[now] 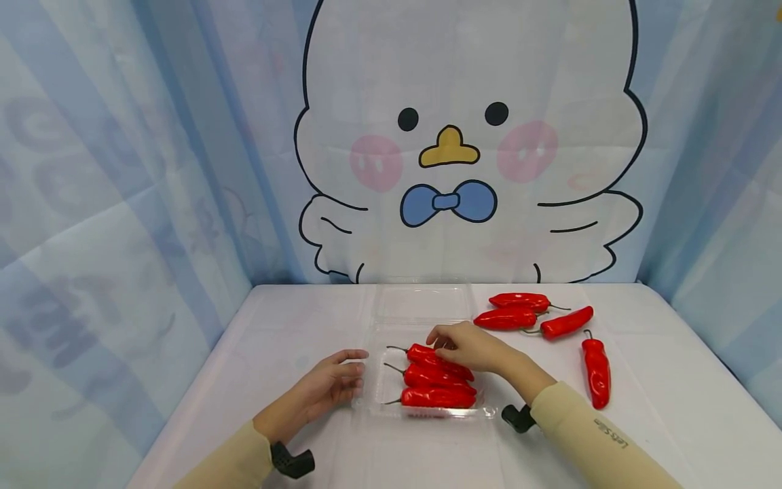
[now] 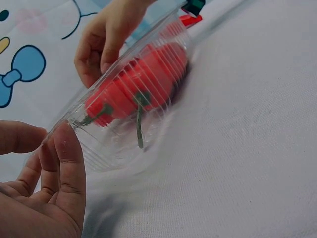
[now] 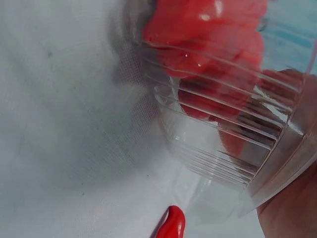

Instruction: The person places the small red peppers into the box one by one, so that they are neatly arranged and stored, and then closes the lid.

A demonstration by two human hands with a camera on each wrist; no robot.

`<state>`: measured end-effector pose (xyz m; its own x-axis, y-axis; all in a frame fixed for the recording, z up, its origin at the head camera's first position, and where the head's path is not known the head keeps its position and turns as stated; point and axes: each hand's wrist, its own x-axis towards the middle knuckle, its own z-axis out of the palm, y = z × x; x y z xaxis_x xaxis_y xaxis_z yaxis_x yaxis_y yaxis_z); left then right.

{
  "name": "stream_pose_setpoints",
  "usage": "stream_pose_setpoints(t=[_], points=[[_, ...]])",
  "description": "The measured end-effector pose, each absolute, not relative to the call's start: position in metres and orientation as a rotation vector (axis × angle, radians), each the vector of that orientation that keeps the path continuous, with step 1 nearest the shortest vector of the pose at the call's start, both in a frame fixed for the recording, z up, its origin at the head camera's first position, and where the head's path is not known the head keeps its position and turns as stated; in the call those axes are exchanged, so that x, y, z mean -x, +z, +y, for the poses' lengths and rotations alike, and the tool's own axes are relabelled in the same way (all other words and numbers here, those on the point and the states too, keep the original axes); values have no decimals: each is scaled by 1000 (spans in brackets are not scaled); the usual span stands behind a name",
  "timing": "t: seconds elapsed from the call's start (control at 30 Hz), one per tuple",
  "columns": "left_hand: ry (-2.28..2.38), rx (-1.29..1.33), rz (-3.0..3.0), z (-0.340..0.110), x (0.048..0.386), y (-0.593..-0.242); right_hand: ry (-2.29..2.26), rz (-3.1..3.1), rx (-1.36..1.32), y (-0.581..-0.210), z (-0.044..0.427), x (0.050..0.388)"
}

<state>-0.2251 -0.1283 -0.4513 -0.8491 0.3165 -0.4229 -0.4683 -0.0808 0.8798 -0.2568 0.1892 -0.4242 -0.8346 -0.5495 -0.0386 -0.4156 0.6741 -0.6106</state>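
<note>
A clear plastic clamshell box (image 1: 391, 407) lies on the table with its lid (image 1: 421, 302) folded back. Inside are three glossy red chili peppers, the nearest (image 1: 436, 398) and middle one (image 1: 436, 375) side by side, stems to the left. My left hand (image 1: 332, 387) pinches the box's left rim between thumb and fingers, seen close in the left wrist view. Over the farthest pepper (image 1: 421, 354) in the box, my right hand (image 1: 470, 345) has its thumb and curled fingers around the upper part; its contact is partly hidden. The box's ribbed wall (image 3: 223, 124) fills the right wrist view.
Several more red peppers lie right of the box: a group (image 1: 507, 318) at the back and a single one (image 1: 596, 373) nearer the right sleeve. The white table (image 1: 293, 319) ends at a printed curtain (image 1: 452, 251) behind, with curtains on both sides.
</note>
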Motion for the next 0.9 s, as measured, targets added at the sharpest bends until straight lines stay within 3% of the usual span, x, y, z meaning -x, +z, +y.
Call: stream_pose_setpoints(t=[0.9], points=[[1966,162,1671,-129,224,-450,-888,2692,731,-425,192,258]])
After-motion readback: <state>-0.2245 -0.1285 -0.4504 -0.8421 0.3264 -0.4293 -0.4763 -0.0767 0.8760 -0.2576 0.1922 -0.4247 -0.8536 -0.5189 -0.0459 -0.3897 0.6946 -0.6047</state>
